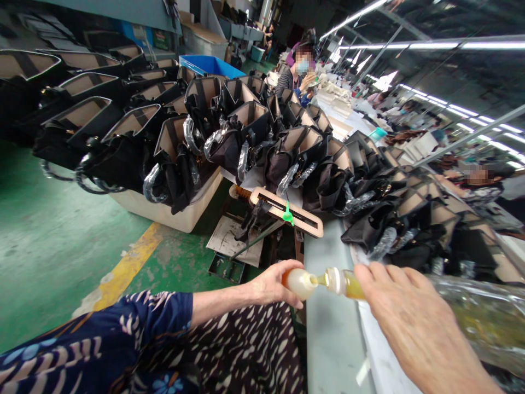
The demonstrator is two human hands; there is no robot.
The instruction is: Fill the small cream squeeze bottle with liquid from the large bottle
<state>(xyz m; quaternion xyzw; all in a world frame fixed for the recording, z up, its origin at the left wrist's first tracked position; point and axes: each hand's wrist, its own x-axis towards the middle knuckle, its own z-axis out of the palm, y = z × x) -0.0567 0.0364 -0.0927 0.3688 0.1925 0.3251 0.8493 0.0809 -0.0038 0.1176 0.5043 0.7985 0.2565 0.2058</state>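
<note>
My left hand (273, 284) is closed round a small squeeze bottle (299, 283) of pale yellowish liquid. My right hand (410, 323) grips a large clear plastic bottle (479, 317) of yellow liquid, lying nearly level. Its white neck (336, 280) meets the small bottle's mouth over the edge of the grey worktable (328, 328). My left forearm, in a dark blue patterned sleeve, crosses my lap.
Many black handbags (229, 137) with tan linings stand in rows on the table and in a box (180, 213) on the green floor. A wooden frame with a green clip (287, 212) lies ahead. Other people work at the far end.
</note>
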